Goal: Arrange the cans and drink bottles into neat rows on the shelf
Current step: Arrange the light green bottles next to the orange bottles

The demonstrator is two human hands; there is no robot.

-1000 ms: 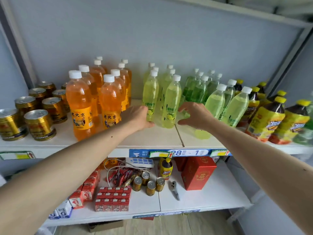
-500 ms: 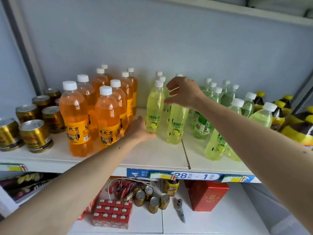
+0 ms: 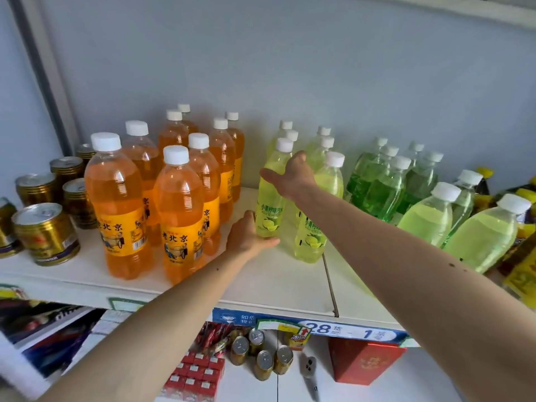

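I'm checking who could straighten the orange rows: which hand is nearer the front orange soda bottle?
Left. The left hand sits just right of the front orange soda bottle; the right hand is farther right, among the lime bottles.

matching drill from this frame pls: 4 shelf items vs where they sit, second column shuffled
Items:
1 orange bottles
2 gold cans
3 red box
4 dark green bottles

Places:
A lower shelf, right of the small cans
B top shelf, far left
C top shelf, right of the lime bottles at the hands
D top shelf, between cans and lime bottles

Pairs: 1-D, 2-B, 3-A, 4-C
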